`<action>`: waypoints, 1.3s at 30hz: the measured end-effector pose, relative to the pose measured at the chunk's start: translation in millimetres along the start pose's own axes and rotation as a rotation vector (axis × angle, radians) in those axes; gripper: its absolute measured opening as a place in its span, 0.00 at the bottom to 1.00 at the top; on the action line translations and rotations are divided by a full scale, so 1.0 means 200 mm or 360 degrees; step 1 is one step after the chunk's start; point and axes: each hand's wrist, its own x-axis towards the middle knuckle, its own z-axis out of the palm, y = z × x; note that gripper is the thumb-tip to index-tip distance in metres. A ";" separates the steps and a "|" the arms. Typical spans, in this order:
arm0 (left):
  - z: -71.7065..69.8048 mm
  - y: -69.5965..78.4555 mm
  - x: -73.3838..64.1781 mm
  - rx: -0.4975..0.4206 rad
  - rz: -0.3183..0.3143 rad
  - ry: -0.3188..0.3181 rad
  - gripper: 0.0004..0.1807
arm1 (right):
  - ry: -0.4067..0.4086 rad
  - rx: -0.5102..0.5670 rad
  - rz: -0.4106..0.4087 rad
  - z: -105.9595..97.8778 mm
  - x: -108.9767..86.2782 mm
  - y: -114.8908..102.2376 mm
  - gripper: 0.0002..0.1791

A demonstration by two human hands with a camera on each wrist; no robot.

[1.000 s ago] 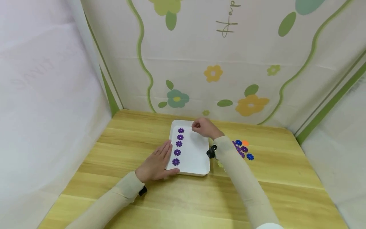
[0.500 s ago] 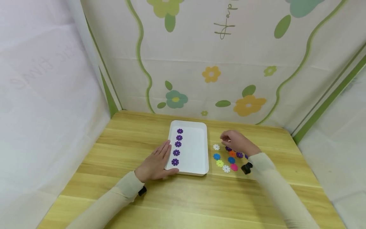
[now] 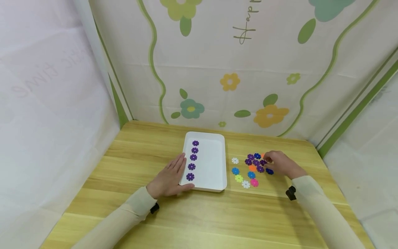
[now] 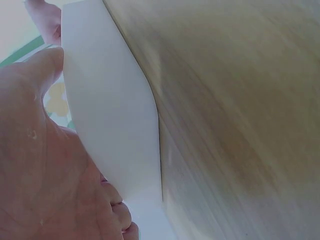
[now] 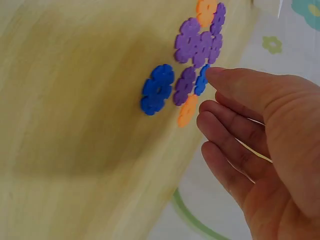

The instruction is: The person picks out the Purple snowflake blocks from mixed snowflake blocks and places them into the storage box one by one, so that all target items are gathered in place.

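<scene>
My left hand [image 3: 168, 178] lies along the left side of a white tray [image 3: 211, 160], fingers straight against its wall and thumb at the near corner. The left wrist view shows the tray's outer wall [image 4: 105, 100] beside the palm. Inside the tray, several purple snowflake discs [image 3: 193, 157] form a column near the left side. My right hand [image 3: 281, 164] hovers at the far right end of a spread of loose discs, fingers loosely bent. In the right wrist view, its thumb and fingers stand apart over purple, orange and blue discs [image 5: 158, 90], with nothing visible between them.
Right of the tray, loose discs lie on the wooden table [image 3: 202, 221]: white [image 3: 246, 184], yellow [image 3: 238, 178], pink [image 3: 254, 182], light blue [image 3: 235, 171], orange [image 3: 252, 168] and several purple [image 3: 260, 169]. A patterned cloth wall [image 3: 199, 69] stands behind the table.
My right hand has moved from over the tray's far end to the right, out over the loose discs and on to their right end. My left hand has stayed on the tray.
</scene>
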 end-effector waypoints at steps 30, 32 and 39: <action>0.00 0.01 0.00 0.0011 0.0023 0.0017 0.59 | -0.0161 0.0344 0.0231 0.01 0.09 0.11 0.10; 0.00 0.01 0.00 0.0004 0.0021 0.0012 0.59 | -0.0160 0.0329 0.0240 0.00 0.09 0.11 0.09; -0.01 0.00 -0.01 -0.0014 0.0015 0.0017 0.59 | -0.0158 0.0311 0.0151 -0.05 0.11 0.11 0.02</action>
